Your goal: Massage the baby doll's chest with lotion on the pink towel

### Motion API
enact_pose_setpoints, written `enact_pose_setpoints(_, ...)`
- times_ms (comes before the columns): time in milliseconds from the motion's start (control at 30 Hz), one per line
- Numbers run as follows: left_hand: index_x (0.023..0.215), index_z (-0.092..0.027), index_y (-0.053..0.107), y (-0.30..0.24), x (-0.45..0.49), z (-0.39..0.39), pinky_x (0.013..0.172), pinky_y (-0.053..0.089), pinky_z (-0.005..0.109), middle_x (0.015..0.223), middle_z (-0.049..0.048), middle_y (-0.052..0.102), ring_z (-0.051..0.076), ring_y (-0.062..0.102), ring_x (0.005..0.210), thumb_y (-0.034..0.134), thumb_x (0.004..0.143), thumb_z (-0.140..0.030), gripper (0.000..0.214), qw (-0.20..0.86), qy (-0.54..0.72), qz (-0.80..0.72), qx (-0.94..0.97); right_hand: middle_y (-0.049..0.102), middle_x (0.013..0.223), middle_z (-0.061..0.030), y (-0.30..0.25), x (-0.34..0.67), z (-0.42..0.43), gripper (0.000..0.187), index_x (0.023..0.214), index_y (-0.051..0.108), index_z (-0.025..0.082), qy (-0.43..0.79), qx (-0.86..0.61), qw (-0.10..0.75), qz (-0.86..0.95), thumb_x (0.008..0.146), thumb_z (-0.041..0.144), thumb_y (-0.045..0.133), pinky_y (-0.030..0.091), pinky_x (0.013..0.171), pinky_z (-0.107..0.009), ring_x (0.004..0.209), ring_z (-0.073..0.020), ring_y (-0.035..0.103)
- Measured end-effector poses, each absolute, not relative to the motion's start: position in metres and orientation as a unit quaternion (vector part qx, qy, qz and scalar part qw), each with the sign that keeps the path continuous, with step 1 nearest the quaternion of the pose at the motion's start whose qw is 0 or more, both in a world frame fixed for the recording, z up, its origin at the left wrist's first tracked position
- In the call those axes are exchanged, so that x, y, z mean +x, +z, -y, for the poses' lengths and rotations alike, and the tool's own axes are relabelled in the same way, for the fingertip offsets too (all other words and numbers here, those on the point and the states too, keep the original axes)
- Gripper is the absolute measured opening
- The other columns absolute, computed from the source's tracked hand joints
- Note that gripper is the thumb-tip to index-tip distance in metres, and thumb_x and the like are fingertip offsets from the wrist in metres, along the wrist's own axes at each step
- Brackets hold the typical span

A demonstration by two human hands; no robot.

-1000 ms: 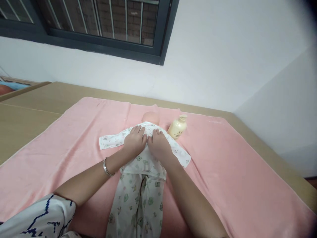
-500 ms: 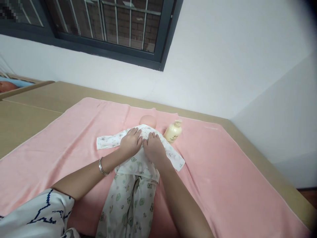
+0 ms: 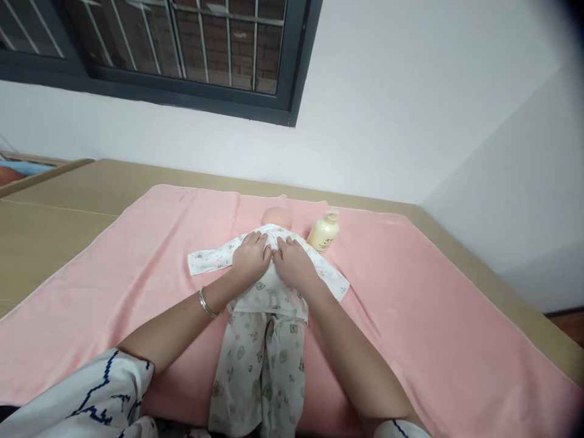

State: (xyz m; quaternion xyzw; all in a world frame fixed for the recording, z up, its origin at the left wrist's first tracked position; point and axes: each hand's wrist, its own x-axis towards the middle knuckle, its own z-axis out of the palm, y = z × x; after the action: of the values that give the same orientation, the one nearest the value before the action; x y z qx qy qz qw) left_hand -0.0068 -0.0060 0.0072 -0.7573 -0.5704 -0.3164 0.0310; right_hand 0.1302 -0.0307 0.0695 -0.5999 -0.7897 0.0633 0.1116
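What looks like a baby doll lies stretched out, its smooth round head (image 3: 277, 217) at the far end. It wears a white printed top (image 3: 269, 297) and matching printed trousers (image 3: 237, 365). My left hand (image 3: 252, 257) rests on the upper part of the top, left of its middle, fingers laid out. Beside it my right hand (image 3: 294, 261) lies flat on the other half, thumbs close together. Both hands touch the cloth and grip nothing visible. Just right of the doll's shoulder stands a pale yellow pump bottle (image 3: 323, 233).
A pink cloth (image 3: 410, 304) spreads beneath the doll over a wooden surface (image 3: 55, 225). White wall (image 3: 365, 121) rises behind, with a dark-framed barred window (image 3: 191, 103) at upper left. A silver bangle (image 3: 206, 303) circles my left wrist.
The view has shifted slightly, so the doll and bottle appear a little further right and higher. Both hands stay on the top, with small finger movement at most.
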Motion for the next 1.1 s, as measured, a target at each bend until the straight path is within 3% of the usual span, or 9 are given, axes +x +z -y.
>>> enact_pose_setpoints(367,0.126,-0.011,0.064,0.003,-0.008,-0.001,0.110,0.046,0.047,0.132,0.0164,0.066,0.031,0.058,0.127,0.046,0.095,-0.027,0.039,0.027,-0.341,0.552,-0.761,0.035,0.160,-0.0204,0.038,0.141,0.001,0.057,0.152,0.041,0.008,0.094,-0.613,0.193,0.761,0.103,0.037,0.038,0.019,0.123,-0.049,0.151,-0.0317,0.029)
enact_pose_setpoints(700,0.131,-0.011,0.061,-0.004,-0.009,-0.009,0.114,0.040,0.052,0.137,0.0176,0.063,0.032,0.054,0.131,0.044,0.095,-0.029,0.043,-0.018,-0.364,0.542,-0.757,0.045,0.155,-0.0184,0.051,0.141,0.008,0.051,0.147,0.048,0.010,0.095,-0.604,0.187,0.769,0.101,0.033,0.042,0.026,0.121,-0.047,0.148,-0.0283,0.036)
enact_pose_setpoints(833,0.132,-0.009,0.060,-0.005,-0.009,-0.009,0.114,0.040,0.051,0.137,0.0180,0.062,0.032,0.054,0.132,0.044,0.096,-0.030,0.045,-0.024,-0.362,0.543,-0.758,0.041,0.157,-0.0188,0.070,0.147,0.015,0.055,0.147,0.048,0.009,0.116,-0.591,0.247,0.759,0.097,0.030,0.046,0.031,0.120,-0.042,0.148,-0.0280,0.036)
enact_pose_setpoints(967,0.131,-0.011,0.061,-0.008,-0.010,-0.009,0.115,0.040,0.051,0.136,0.0164,0.064,0.031,0.054,0.132,0.040,0.098,-0.030,0.044,-0.035,-0.384,0.532,-0.753,0.032,0.162,-0.0179,0.067,0.135,0.024,0.058,0.152,0.041,0.008,0.052,-0.593,0.316,0.739,0.096,0.026,0.041,0.025,0.123,-0.046,0.152,-0.0283,0.027)
enact_pose_setpoints(1100,0.132,-0.012,0.059,-0.013,-0.011,-0.008,0.116,0.040,0.048,0.137,0.0146,0.064,0.026,0.054,0.133,0.029,0.102,-0.028,0.045,-0.056,-0.451,0.511,-0.729,0.043,0.156,-0.0185,0.049,0.119,0.026,0.050,0.144,0.052,0.009,0.034,-0.571,0.251,0.781,0.098,0.024,0.039,0.022,0.123,-0.051,0.150,-0.0294,0.031)
